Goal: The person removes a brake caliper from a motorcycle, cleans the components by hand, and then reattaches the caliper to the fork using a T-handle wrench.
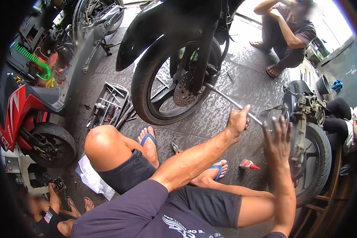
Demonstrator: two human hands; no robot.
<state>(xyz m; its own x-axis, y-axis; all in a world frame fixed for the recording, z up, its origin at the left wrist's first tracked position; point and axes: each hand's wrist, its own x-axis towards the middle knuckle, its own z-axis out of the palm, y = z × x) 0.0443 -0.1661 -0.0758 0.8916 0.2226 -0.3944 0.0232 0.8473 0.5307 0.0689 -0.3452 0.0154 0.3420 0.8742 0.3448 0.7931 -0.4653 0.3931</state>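
Observation:
A long silver wrench bar [222, 95] runs from the axle area of a motorcycle's front wheel [144, 101] down to the right. My left hand [238, 123] is closed round the bar's lower part. At the bar's outer end, my right hand [277, 142] has its fingers stretched and spread; whether its palm touches the bar I cannot tell. The wheel has a black tyre, dark spokes and a drilled brake disc [185, 90]. A black fork leg [204, 59] stands in front of the disc and partly hides it.
A tray of tools [125, 92] lies left of the wheel. Pliers [176, 148] and a small red-tipped bottle [250, 165] rest by my feet. A red motorcycle [21, 103] stands left, a detached wheel assembly [315, 158] right. People sit far right, right edge and lower left.

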